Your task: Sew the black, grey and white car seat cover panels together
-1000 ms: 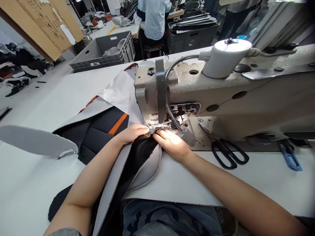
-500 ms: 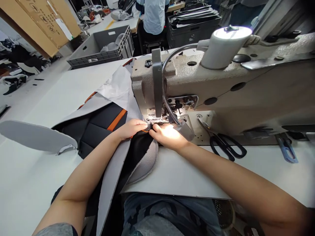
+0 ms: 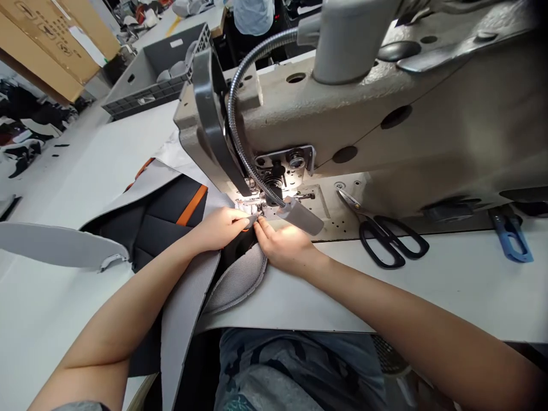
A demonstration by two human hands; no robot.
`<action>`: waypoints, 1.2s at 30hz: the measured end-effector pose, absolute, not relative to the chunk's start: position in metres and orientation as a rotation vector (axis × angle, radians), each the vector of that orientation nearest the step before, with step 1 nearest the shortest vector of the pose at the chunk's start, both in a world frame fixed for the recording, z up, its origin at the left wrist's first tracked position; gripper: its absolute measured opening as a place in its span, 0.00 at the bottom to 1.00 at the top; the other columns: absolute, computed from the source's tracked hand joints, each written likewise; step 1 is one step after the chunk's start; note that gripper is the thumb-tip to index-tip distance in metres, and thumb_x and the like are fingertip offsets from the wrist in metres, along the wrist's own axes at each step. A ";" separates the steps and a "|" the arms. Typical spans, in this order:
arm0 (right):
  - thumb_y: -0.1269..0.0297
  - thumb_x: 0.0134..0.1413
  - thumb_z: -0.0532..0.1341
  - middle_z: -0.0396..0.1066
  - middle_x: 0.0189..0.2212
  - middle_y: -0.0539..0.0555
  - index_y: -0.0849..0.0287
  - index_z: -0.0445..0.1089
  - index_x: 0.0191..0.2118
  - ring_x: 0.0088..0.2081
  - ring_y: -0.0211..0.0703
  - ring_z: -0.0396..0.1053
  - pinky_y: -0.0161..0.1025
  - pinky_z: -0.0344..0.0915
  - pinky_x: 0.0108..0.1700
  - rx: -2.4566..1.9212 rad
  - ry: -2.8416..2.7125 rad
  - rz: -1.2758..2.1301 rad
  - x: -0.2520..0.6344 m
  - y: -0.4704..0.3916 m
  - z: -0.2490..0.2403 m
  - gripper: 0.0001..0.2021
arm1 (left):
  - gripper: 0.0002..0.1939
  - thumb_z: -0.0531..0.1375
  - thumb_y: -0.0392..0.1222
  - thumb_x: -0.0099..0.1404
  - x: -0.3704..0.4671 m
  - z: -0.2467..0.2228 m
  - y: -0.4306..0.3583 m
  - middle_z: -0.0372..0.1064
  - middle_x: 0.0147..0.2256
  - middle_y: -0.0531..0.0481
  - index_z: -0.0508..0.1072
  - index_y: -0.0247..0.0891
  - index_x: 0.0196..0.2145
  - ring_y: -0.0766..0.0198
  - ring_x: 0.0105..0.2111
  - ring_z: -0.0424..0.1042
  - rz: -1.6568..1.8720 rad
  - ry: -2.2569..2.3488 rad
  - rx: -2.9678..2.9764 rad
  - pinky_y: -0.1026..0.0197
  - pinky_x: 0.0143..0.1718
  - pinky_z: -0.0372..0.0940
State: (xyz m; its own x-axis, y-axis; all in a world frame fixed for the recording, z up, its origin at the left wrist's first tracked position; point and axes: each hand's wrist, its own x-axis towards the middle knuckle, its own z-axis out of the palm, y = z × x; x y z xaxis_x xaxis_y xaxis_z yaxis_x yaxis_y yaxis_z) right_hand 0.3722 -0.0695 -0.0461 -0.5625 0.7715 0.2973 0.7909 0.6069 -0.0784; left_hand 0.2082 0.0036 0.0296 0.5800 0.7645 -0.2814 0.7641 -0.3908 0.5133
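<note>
A padded piece of black fabric (image 3: 160, 220) with an orange stripe and grey backing lies on the white table, its edge running up to the needle area of the sewing machine (image 3: 274, 114). My left hand (image 3: 220, 228) is closed on that edge, thumb and fingers pinching it just left of the presser foot. Close beside it, my right hand (image 3: 285, 245) pinches the same edge with its fingertips, below the machine's lamp (image 3: 302, 216). A grey mesh-like flap (image 3: 240, 279) of the piece hangs toward me below my hands. The stitching point itself is partly hidden by my fingers.
Black-handled scissors (image 3: 387, 240) lie to the right, their blades on the machine bed. Farther right is a blue-handled thread snipper (image 3: 514, 237). Behind stand a grey crate (image 3: 145, 85) and a cardboard box (image 3: 55, 43). A person (image 3: 253, 16) is in the background.
My view has moved closer and turned, so the machine appears larger and farther left. Both hands still pinch the fabric edge; my right fingers now lie straighter along it.
</note>
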 end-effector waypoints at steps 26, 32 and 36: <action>0.60 0.59 0.51 0.60 0.56 0.78 0.77 0.62 0.56 0.28 0.48 0.69 0.42 0.57 0.27 -1.224 -2.649 -0.020 0.375 -0.078 -0.041 0.26 | 0.19 0.42 0.37 0.66 0.214 0.057 -0.011 0.73 0.38 0.49 0.73 0.38 0.40 0.60 0.36 0.70 -0.352 1.175 2.522 0.62 0.37 0.64; 0.63 0.59 0.49 0.63 0.53 0.75 0.76 0.64 0.54 0.28 0.47 0.68 0.42 0.55 0.26 -1.241 -2.612 -0.050 0.374 -0.079 -0.043 0.23 | 0.16 0.46 0.36 0.64 0.238 0.055 -0.020 0.74 0.37 0.46 0.72 0.39 0.39 0.55 0.35 0.72 -0.669 1.188 2.691 0.59 0.33 0.63; 0.63 0.61 0.49 0.62 0.55 0.75 0.75 0.63 0.54 0.29 0.46 0.68 0.41 0.56 0.26 -1.270 -2.610 0.035 0.373 -0.075 -0.043 0.22 | 0.16 0.47 0.33 0.62 0.247 0.050 -0.024 0.74 0.34 0.44 0.73 0.37 0.40 0.54 0.35 0.73 -0.720 1.274 2.780 0.58 0.33 0.63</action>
